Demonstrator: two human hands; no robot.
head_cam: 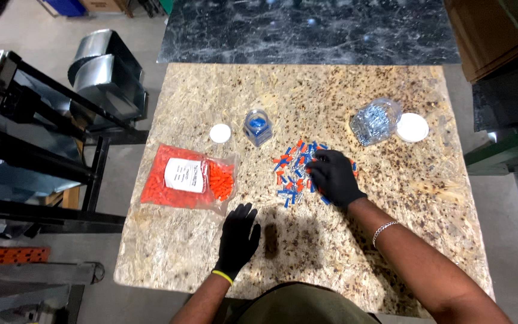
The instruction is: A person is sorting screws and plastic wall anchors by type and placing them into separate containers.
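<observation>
Loosely curled, fingers down, my right hand [333, 176] rests on the mixed blue and orange pieces [292, 174] mid-table, holding nothing I can see, so I'd pinch singly while my left hand [238, 237] lies flat, empty.

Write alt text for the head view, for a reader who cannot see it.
A person's black-gloved right hand rests on a scattered pile of small orange and blue pieces on a chipboard table, while the gloved left hand lies flat near a clear bag of orange pieces. Behind stand two open clear jars, each with a white lid beside it.
</observation>
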